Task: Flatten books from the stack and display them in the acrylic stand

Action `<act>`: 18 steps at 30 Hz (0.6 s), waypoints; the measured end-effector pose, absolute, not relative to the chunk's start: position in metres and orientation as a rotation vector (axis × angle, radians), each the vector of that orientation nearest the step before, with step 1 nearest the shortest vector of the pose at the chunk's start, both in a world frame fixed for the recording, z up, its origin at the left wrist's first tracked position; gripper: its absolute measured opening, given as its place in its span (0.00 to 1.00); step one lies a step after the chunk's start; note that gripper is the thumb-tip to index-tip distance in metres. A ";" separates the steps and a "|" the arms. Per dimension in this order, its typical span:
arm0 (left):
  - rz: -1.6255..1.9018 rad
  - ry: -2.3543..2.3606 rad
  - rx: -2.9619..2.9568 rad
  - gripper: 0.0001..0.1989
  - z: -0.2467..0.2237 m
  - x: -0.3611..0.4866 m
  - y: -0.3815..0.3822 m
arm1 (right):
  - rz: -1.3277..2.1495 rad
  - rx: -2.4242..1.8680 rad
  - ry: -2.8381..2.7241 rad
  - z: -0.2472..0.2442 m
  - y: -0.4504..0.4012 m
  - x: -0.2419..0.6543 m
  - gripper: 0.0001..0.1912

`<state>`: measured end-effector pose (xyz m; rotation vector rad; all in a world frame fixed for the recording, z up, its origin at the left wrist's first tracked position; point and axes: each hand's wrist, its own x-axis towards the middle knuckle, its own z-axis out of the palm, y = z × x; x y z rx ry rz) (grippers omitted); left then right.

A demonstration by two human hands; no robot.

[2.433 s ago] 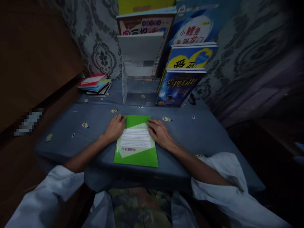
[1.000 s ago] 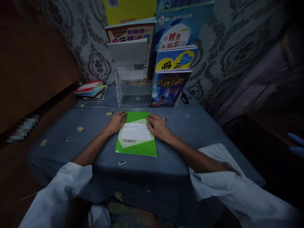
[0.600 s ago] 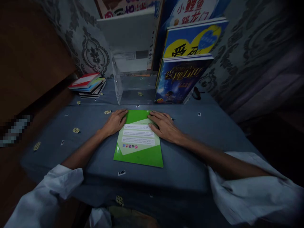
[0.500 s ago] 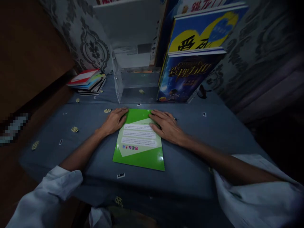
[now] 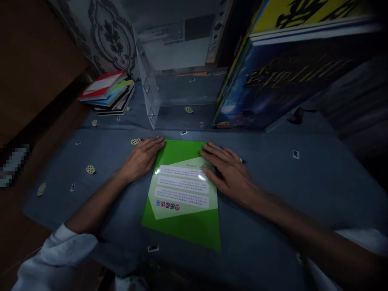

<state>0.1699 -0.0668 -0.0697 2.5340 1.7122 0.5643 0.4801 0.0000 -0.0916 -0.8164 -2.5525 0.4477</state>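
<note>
A thin green book (image 5: 182, 232) lies flat on the cloth-covered table, its printed text upside down to me. My left hand (image 5: 144, 157) rests at its far left edge, fingers stretched toward the corner, with the fingertips touching the cover. Across from it, my right hand (image 5: 228, 169) lies with fingers spread, their tips on the book's far right edge. Neither hand grips the book. A clear acrylic book rack (image 5: 150, 101) stands just beyond the book.
Upright in the rack's right side is a dark blue book (image 5: 273, 89), with a yellow-covered book (image 5: 303, 16) behind it. A stack of small books (image 5: 107, 95) sits at the back left. Dark glasses-like item (image 5: 298, 116) lies right of the rack.
The view has moved closer and tilted down, so the book and rack look larger. Both hands stay at the green book's far edges; the right hand's fingers look slightly more spread.
</note>
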 end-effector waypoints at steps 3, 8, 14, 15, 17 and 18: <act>0.569 1.716 2.543 0.22 -0.071 0.169 -0.068 | 0.429 -0.813 -2.569 -0.092 -0.001 0.481 0.26; 0.605 1.693 2.576 0.20 -0.071 0.169 -0.068 | 0.395 -0.835 -2.558 -0.091 -0.002 0.480 0.27; 0.615 1.677 2.522 0.21 -0.071 0.170 -0.067 | 0.388 -0.820 -2.571 -0.092 -0.002 0.481 0.27; 0.614 1.675 2.518 0.21 -0.070 0.170 -0.067 | 0.383 -0.820 -2.568 -0.093 -0.001 0.481 0.27; 0.612 1.673 2.518 0.21 -0.070 0.169 -0.067 | 0.379 -0.821 -2.565 -0.093 -0.001 0.480 0.27; 0.610 1.672 2.516 0.21 -0.069 0.169 -0.067 | 0.379 -0.820 -2.566 -0.093 -0.001 0.479 0.26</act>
